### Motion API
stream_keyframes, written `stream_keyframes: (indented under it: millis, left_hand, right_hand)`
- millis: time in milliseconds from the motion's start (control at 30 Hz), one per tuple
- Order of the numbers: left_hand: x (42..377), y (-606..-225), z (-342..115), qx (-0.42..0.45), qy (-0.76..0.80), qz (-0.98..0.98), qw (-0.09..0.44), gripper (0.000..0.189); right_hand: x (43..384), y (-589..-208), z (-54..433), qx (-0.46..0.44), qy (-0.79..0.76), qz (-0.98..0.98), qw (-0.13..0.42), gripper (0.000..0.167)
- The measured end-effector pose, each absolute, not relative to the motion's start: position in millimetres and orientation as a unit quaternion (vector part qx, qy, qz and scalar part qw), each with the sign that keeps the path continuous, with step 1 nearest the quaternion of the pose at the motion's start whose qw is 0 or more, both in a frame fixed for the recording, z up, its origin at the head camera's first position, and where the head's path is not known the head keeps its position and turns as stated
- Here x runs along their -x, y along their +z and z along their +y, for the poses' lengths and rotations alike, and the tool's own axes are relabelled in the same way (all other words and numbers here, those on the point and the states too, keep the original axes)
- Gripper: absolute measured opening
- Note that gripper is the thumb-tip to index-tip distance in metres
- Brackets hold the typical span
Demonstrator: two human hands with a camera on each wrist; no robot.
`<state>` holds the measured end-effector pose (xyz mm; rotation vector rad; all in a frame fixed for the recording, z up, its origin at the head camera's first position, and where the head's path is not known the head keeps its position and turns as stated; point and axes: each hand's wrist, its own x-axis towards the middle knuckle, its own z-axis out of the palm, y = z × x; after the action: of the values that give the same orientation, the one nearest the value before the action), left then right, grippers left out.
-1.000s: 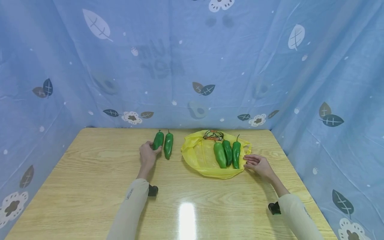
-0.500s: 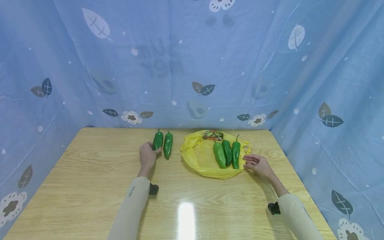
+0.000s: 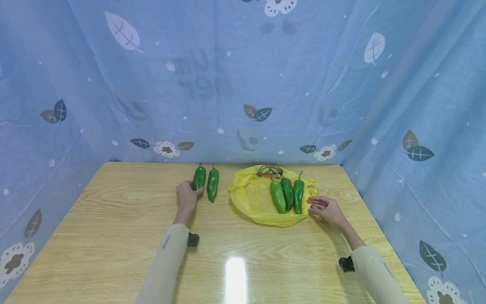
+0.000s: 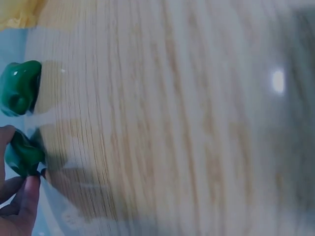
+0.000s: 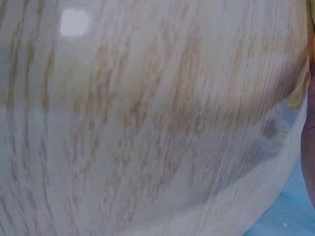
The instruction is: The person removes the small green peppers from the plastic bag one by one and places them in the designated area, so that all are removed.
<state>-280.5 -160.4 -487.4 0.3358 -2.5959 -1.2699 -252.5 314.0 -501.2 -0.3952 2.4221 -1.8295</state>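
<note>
My left hand (image 3: 187, 196) pinches the lower end of a green pepper (image 3: 198, 178) between thumb and fingers. Just to its right on the table lies a second green pepper (image 3: 213, 184), stem pointing away from me; the left wrist view also has both. A yellow plastic bag (image 3: 243, 207) is spread flat at the back right. On it, side by side, are a lighter green pepper (image 3: 278, 196), a darker one (image 3: 287, 194) and a slim one (image 3: 298, 196). My right hand (image 3: 329, 211) rests at the bag's right edge, fingers loosely bent; its wrist view catches only a sliver of hand.
The wooden table (image 3: 114, 236) runs back to a blue patterned curtain (image 3: 212, 105) that hangs behind it and along both sides. Near each cuff a small black device (image 3: 346, 264) shows. A bright reflection lies on the tabletop in front.
The pepper in my left hand has shifted slightly left, widening the gap to the one beside it. My right hand, the bag and its peppers look unmoved.
</note>
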Motion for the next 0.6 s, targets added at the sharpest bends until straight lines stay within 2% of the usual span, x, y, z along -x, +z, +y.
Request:
stream_keyframes:
  millis: [400, 600]
  left_hand:
    - [271.7, -483.3, -163.8, -0.135, -0.438, -0.880, 0.122, 0.032]
    - [266.4, -483.4, -162.6, -0.138, -0.472, -0.860, 0.136, 0.040]
  right_hand:
    - [249.5, -497.3, 309.9, 0.094, -0.578, 0.809, 0.055, 0.047]
    - [249.8, -496.8, 310.1, 0.088, -0.581, 0.807, 0.055, 0.048]
